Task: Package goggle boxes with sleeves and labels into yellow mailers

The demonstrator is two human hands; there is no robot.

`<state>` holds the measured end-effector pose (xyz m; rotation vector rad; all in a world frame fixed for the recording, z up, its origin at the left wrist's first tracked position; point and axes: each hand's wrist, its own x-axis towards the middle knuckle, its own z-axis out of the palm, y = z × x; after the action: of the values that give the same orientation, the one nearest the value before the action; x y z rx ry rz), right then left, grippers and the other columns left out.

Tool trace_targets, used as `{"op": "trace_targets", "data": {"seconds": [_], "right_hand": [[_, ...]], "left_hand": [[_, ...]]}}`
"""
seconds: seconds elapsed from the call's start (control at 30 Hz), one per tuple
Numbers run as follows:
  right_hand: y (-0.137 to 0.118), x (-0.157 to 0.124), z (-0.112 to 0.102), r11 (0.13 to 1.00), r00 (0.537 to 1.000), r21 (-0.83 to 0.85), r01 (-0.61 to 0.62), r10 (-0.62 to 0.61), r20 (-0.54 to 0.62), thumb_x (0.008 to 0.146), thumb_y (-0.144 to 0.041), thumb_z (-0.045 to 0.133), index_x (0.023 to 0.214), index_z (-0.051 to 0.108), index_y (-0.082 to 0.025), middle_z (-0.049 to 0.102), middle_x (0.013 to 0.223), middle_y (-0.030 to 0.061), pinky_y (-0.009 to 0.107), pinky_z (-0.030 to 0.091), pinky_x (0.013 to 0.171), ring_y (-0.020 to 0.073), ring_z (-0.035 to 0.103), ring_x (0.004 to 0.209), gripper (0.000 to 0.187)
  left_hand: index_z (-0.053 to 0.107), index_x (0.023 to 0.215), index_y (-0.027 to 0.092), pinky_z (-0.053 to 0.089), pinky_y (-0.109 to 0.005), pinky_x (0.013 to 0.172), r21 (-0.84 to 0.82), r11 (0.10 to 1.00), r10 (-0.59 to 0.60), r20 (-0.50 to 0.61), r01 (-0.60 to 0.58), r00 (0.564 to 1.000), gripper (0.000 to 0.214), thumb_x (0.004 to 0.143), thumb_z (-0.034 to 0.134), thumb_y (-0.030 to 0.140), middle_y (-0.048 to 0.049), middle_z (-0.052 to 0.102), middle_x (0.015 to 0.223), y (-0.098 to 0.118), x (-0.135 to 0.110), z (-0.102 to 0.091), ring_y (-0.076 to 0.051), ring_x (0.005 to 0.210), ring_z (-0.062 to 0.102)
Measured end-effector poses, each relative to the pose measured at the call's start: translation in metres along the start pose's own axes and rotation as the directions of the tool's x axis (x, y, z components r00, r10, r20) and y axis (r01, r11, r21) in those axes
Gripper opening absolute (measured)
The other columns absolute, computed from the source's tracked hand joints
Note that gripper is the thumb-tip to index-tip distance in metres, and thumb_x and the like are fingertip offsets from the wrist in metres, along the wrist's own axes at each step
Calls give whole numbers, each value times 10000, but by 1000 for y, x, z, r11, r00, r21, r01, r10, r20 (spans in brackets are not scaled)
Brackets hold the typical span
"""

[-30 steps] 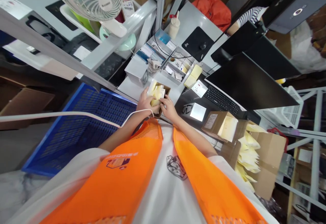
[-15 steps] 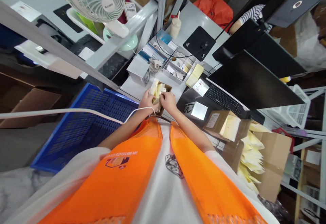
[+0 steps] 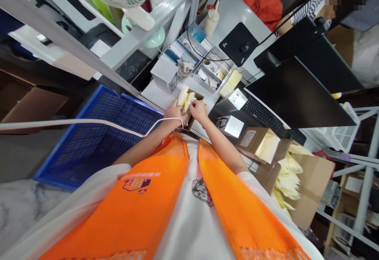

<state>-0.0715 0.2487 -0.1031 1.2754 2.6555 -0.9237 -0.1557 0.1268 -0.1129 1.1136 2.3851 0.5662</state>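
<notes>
A small brown cardboard box (image 3: 197,95) with pale-yellow paper packets (image 3: 185,97) standing in it sits at the near edge of the grey desk. My left hand (image 3: 174,112) curls around the packets from the left, its fingers closed on them. From the right my right hand (image 3: 199,111) reaches over the box with bent fingers pinched together at the packets; what lies between its fingertips is hidden. A white cable (image 3: 130,130) crosses in front of my left forearm.
A blue plastic crate (image 3: 71,149) stands below the desk at left. Right of the box are dark boxes (image 3: 223,112), a keyboard (image 3: 260,114) and a monitor (image 3: 299,94). An open carton (image 3: 314,181) holds yellow envelopes. A metal frame bar (image 3: 118,80) runs close on the left.
The view has shifted slightly, with the desk items lower and further right. Both hands stay at the small box, with little change of grip. A person behind the monitors shows more.
</notes>
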Motion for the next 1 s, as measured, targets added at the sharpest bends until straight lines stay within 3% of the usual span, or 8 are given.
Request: {"op": "trace_targets", "data": {"seconds": [0.17,0.27,0.37,0.43,0.53,0.67,0.8,1.0], "right_hand": [[3,1,-8,1000,1000,-8,6,-6,-1,854,-209,542,728,600,-179,694,855,44,317,371,866,207,586,947,142],[7,-1,-12,998,1000,64,18,-18,9,823,-205,536,666,527,-193,633,757,14,288,379,801,181,560,843,157],[11,-6,-19,983,1000,183,23,-22,-7,794,-216,531,654,507,-201,590,717,-9,270,388,762,163,528,771,143],[13,-11,-24,969,999,244,27,-16,-44,776,-225,526,666,523,-200,587,722,-18,266,394,761,157,516,755,113],[19,-17,-33,955,997,298,4,19,-74,753,-244,521,678,537,-198,523,655,-41,258,380,726,143,471,698,90],[32,-24,-41,917,998,398,-27,49,-46,735,-281,503,651,505,-199,431,608,-55,243,340,657,119,399,637,117],[46,-28,-41,852,995,523,-35,76,-57,708,-309,497,645,469,-206,397,603,-61,234,319,617,106,367,607,124],[54,-34,-37,840,987,535,-88,145,-65,699,-305,483,656,458,-208,398,613,-55,230,304,603,106,359,614,108]], "left_hand": [[744,907,164,531,-373,968,-58,998,-2,19,3,1000,284,890,551,372,-132,605,1340,-4,0,0,-297,1077,673],[738,958,169,530,-369,992,-147,989,-30,-27,25,999,280,896,549,367,-132,624,1287,-11,-1,6,-294,1103,666],[699,1057,165,493,-380,1090,-265,964,-30,-152,-11,988,255,876,542,252,-144,587,1378,-18,-1,12,-294,1254,607],[661,1158,169,446,-404,1162,-343,937,-12,-215,-64,976,346,834,539,154,-140,524,1481,-22,-1,15,-284,1367,532],[695,1112,192,403,-446,1214,-427,900,4,-200,-91,980,383,791,518,81,-99,415,1598,-26,-1,18,-283,1422,485],[757,955,214,371,-457,1245,-425,902,-1,-165,-70,986,261,794,564,148,-54,448,1581,-24,0,18,-309,1441,464],[765,1052,239,439,-480,1183,-358,933,-34,-155,-24,987,336,726,732,309,-70,493,1537,-18,1,15,-368,1371,521],[743,1153,181,431,-496,1173,-293,956,-17,-137,-24,990,469,713,771,343,-133,444,1576,-14,0,14,-409,1368,518]]}}
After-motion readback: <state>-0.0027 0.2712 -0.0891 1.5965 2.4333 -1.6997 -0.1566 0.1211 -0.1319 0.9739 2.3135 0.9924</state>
